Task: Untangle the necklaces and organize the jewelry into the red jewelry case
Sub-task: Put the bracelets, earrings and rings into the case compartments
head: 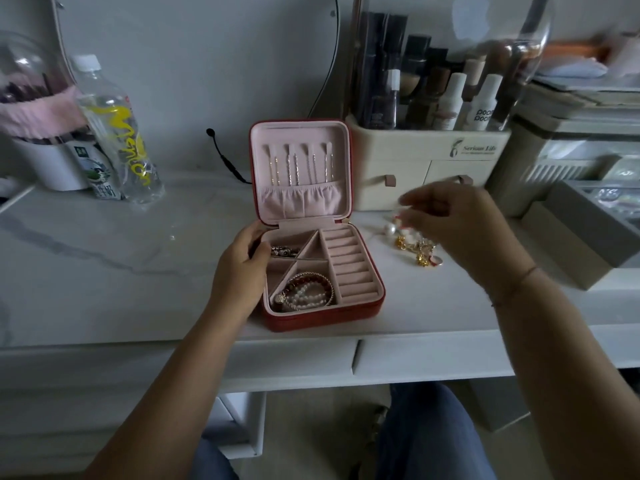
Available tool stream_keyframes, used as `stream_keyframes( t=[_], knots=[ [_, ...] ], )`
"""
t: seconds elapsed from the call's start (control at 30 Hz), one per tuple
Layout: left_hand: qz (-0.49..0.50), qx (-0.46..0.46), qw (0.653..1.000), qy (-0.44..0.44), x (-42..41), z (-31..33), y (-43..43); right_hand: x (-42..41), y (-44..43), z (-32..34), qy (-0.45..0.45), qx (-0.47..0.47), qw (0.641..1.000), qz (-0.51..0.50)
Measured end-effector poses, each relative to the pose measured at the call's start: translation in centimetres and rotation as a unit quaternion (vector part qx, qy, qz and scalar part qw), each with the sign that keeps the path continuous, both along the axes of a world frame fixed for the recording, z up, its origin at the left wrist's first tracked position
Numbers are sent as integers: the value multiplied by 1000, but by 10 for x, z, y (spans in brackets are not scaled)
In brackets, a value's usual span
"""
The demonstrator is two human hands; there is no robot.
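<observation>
1. The left hand (239,271) has its fingers clamped on the left wall of the red jewelry case (311,320). If they slacken, the case may skid on the surface (138,289).
2. The tangled jewelry (417,249) lies just right of the case. The right hand (460,230) above it is blurred, so I cannot tell its grip. A hasty tug could tighten the knots.

Left hand (239,268) holds open red jewelry case (322,317)

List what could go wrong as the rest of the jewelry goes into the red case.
1. The heap of pearls and gold charms beside the red case may knot tighter if the right hand lifts it whole.
2. The front compartment already holds coiled bracelets; more there could tangle.
3. The case sits near the table edge; the left hand could nudge it off.
</observation>
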State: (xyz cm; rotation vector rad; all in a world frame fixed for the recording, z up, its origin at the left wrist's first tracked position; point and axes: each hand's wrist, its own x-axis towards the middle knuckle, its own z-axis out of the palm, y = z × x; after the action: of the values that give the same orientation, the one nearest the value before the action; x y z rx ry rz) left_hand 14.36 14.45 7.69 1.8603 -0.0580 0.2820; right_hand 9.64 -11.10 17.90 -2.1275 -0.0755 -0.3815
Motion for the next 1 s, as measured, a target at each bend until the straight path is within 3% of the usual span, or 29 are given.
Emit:
stream_keyframes(
  t=[0.13,0.2,0.37,0.53,0.67,0.9,1.0],
  knots=[
    [-4,4,1000,0,0,0,1,1,54,1,20,53,990,132],
    [-9,9,1000,-4,-1,2,0,1,72,-10,55,26,985,159],
    [-10,4,1000,-16,1,-1,2,6,90,-41,52,-126,983,118],
    [-7,7,1000,-15,2,-2,2,3,89,-47,25,-189,975,113],
    [-3,6,1000,-3,2,0,2,3,80,-46,1,-167,977,130],
    [6,8,1000,-4,-4,4,-2,18,-11,-58,-28,-126,987,-96],
    [9,11,1000,-1,-3,4,-2,15,-37,-66,-3,-166,979,-118]
  ],
)
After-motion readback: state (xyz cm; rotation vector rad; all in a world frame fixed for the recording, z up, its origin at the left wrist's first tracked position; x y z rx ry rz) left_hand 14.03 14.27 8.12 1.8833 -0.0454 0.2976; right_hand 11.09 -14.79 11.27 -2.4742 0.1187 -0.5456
